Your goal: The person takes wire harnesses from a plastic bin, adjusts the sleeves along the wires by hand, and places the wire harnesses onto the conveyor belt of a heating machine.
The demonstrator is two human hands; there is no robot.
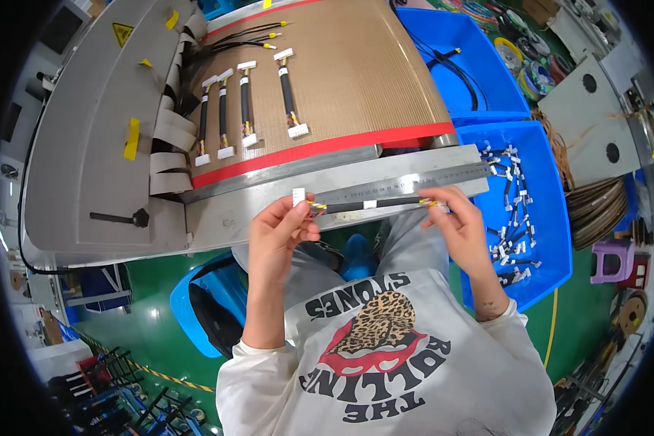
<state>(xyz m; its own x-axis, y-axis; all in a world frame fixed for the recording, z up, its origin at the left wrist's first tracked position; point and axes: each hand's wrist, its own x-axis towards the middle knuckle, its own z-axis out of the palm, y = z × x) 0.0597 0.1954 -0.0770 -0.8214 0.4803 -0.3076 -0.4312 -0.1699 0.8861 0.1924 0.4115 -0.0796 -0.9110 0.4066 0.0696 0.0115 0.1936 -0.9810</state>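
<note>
Stretched between my two hands is a short black-sleeved wire harness (352, 206) with a white label near its middle. My left hand (280, 227) pinches its left end, where a white connector sticks up beside the thumb and coloured wires show. At the other end, my right hand (454, 221) closes its fingers on the wires; the connector there is mostly hidden. Just beyond the harness lies a steel ruler (407, 182) along the machine's metal edge. Several similar harnesses, one of them a wire harness (287, 93) set apart, lie on the brown belt (349, 73).
A blue bin (552, 240) to the right holds many small harnesses. Behind it another blue bin (479, 54) contains black cables. Black cables with yellow tips (247, 36) lie on the belt's far left. A grey machine housing (87, 131) with a black handle stands left.
</note>
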